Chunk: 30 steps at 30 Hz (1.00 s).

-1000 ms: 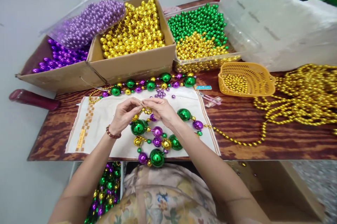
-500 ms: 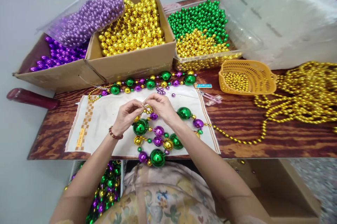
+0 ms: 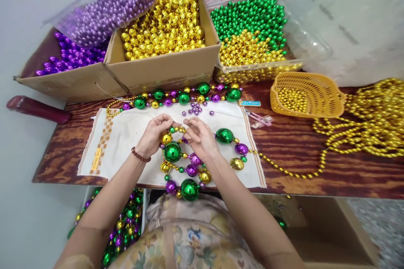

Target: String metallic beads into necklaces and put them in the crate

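Over a white cloth (image 3: pixel 126 142), my left hand (image 3: pixel 155 133) and my right hand (image 3: pixel 199 136) meet, both pinched on a strand of green, gold and purple beads (image 3: pixel 186 168). Between the fingertips sit a few small gold and green beads of that strand. Its big green ball (image 3: pixel 172 151) hangs just below my left hand, and the strand loops down to another green ball (image 3: pixel 190 189) at the table's front edge. A brown bead bracelet circles my left wrist.
A finished strand (image 3: pixel 186 97) lies along the cloth's far edge with loose purple beads (image 3: pixel 195 110). Behind are boxes of purple beads (image 3: pixel 67 56), gold beads (image 3: pixel 164 25), green and gold beads (image 3: pixel 252 33). An orange basket (image 3: pixel 307 94) and gold bead chains (image 3: pixel 372 121) lie right.
My fingertips have drawn slightly apart and lowered toward the cloth, with small beads now showing between them. The view has shifted a little to the left.
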Each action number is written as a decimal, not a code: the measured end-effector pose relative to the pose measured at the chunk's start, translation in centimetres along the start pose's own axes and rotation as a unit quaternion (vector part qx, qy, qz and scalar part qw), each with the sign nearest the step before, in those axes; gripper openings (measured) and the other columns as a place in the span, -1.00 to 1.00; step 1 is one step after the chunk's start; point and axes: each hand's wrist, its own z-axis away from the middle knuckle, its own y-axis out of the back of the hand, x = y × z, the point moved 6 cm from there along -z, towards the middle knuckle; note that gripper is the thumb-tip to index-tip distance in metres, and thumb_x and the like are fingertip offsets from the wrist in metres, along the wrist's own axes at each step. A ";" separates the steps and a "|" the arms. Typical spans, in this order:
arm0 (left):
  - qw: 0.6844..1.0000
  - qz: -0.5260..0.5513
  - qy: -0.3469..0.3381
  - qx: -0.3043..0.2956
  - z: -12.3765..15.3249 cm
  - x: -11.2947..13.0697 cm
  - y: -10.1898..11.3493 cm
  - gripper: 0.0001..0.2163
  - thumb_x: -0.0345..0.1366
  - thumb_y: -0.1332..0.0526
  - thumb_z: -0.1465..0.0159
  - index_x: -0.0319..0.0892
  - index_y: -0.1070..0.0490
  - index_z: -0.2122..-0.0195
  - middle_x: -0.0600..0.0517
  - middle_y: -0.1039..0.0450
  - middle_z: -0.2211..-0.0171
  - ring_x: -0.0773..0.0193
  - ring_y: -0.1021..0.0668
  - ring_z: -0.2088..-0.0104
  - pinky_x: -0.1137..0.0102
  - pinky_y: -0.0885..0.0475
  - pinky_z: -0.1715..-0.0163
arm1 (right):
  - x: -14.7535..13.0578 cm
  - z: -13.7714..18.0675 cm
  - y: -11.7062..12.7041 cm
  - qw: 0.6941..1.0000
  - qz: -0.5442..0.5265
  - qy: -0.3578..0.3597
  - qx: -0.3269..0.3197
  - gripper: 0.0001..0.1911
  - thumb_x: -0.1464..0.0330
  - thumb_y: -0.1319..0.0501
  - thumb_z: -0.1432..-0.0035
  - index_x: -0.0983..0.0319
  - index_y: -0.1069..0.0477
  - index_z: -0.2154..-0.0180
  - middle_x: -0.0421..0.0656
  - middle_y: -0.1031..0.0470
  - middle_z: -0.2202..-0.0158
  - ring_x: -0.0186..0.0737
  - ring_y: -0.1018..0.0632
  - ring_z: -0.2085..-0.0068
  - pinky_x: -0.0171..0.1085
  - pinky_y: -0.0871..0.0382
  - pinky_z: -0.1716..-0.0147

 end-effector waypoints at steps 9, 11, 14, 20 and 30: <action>0.996 0.003 0.029 -0.083 -0.5 -0.4 -1.8 -0.75 -0.26 -0.46 -0.07 -0.23 -0.40 0.42 0.05 -0.50 0.50 0.34 -0.59 0.41 0.45 -0.45 0.33 | 0.1 0.8 2.2 1.000 0.009 -0.025 0.001 -0.77 0.34 -0.27 0.06 0.19 -0.19 0.41 -0.34 -0.38 0.45 -0.55 0.01 0.67 -0.40 -0.05 0.63; 0.993 -0.008 0.075 -0.095 -0.6 -1.2 -2.2 -0.73 -0.27 -0.48 -0.03 -0.24 -0.41 0.42 0.04 -0.50 0.51 0.33 -0.59 0.44 0.46 -0.45 0.38 | -0.3 0.8 2.8 1.000 0.024 -0.007 0.003 -0.78 0.34 -0.25 0.04 0.19 -0.19 0.41 -0.33 -0.38 0.44 -0.55 0.01 0.67 -0.40 -0.04 0.63; 0.989 -0.024 0.118 -0.082 -0.8 -1.9 -2.5 -0.71 -0.32 -0.49 0.01 -0.24 -0.41 0.37 0.06 -0.51 0.53 0.32 -0.59 0.46 0.49 -0.43 0.45 | -1.7 0.7 3.3 0.994 0.099 0.055 -0.003 -0.84 0.31 -0.22 -0.04 0.18 -0.22 0.39 -0.30 -0.43 0.38 -0.54 -0.03 0.67 -0.37 -0.06 0.62; 0.986 -0.066 0.119 -0.097 -1.5 -1.5 -3.6 -0.73 -0.35 -0.48 0.02 -0.26 -0.44 0.35 0.04 -0.53 0.53 0.33 -0.60 0.47 0.48 -0.46 0.40 | -5.0 0.1 0.9 0.918 0.338 0.191 -0.080 -0.87 0.27 -0.14 -0.21 0.18 -0.32 0.34 -0.19 -0.43 0.17 -0.45 -0.27 0.54 -0.34 -0.16 0.53; 0.987 -0.081 0.076 -0.119 -1.7 0.3 -3.9 -0.75 -0.29 -0.47 -0.04 -0.24 -0.40 0.41 0.08 -0.50 0.52 0.35 -0.59 0.47 0.49 -0.45 0.40 | -3.8 -1.7 0.8 0.895 0.401 0.047 -0.189 -0.81 0.21 -0.13 -0.25 0.19 -0.39 0.26 -0.24 -0.43 0.44 -0.37 -0.37 0.54 -0.35 -0.20 0.55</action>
